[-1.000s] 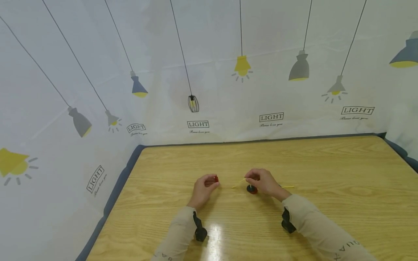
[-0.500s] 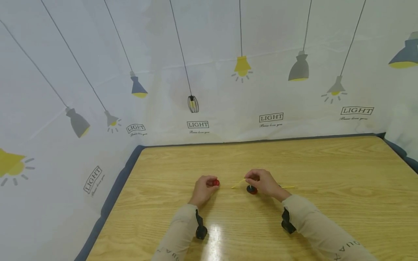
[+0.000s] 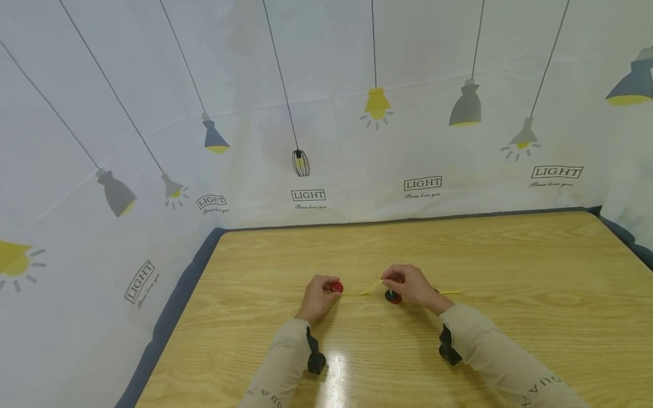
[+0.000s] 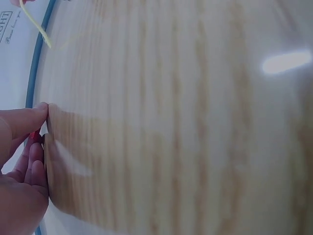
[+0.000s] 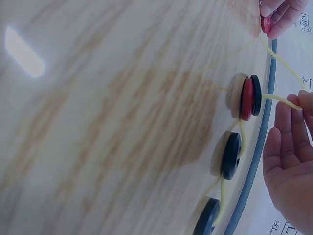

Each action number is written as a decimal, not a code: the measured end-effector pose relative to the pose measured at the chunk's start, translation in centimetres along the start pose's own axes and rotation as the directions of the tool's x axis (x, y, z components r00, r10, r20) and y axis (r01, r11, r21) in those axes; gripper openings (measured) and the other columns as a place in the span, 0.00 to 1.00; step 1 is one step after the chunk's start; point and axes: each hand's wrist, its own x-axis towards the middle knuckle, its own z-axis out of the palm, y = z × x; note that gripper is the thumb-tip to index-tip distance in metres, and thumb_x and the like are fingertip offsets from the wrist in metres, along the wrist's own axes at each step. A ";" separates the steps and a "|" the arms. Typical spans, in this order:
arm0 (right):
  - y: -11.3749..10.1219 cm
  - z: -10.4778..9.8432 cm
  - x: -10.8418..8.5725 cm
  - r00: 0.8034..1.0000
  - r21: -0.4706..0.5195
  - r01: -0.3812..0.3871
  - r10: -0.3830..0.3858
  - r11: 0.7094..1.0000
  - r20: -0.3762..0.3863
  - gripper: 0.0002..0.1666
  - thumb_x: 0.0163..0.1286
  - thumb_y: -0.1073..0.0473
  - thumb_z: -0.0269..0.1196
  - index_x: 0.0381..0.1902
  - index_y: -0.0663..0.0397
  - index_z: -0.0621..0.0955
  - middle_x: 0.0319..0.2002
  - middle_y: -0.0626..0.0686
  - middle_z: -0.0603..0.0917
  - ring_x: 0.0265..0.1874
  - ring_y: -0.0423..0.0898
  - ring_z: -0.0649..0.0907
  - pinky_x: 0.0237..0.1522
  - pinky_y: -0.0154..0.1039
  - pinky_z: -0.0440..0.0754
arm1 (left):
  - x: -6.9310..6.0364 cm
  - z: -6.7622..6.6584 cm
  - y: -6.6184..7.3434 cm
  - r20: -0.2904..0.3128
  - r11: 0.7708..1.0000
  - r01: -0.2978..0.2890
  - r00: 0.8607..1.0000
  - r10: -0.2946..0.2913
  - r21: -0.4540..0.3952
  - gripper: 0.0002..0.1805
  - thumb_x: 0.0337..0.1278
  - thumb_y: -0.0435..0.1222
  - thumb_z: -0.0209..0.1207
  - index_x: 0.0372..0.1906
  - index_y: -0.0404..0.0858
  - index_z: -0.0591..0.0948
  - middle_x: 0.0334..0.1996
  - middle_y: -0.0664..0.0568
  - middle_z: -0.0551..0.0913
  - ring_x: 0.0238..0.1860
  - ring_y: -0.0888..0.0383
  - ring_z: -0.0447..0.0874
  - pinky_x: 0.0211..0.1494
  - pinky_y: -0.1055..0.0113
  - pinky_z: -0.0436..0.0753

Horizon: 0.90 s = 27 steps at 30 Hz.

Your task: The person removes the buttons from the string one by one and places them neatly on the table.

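Between the thumb and fingers of my left hand [image 3: 315,297] is a small round red button [image 3: 336,287], low over the table. In the left wrist view only a sliver of its red edge shows. My right hand [image 3: 411,285] pinches a yellow string [image 5: 279,99], whose loose end trails toward the left hand. Directly below the right hand, a black button [image 5: 256,95] and a red button [image 5: 247,101] sit together on the string. Farther along it, a second black button [image 5: 231,155] and a third black button [image 5: 207,218] rest on the table.
The wooden table [image 3: 245,351] meets a white curtain [image 3: 347,136] printed with lamps at its back and sides. More yellow string [image 3: 450,292] lies right of the right hand. Each wrist wears a black camera mount.
The red button in my left hand has turned from edge-on to show its round face, and that hand has dipped slightly. My right hand has stayed in place with the string.
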 end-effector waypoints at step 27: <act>-0.1 0.3 0.1 0.999 0.009 0.032 -0.032 0.999 0.021 0.05 0.60 0.66 0.59 0.33 0.64 0.79 0.28 0.51 0.80 0.26 0.43 0.77 0.28 0.34 0.75 | 0.2 0.7 2.0 0.000 0.983 0.028 1.000 -0.029 -0.181 0.15 0.51 0.30 0.59 0.46 0.30 0.76 0.42 0.41 0.77 0.41 0.49 0.74 0.43 0.61 0.74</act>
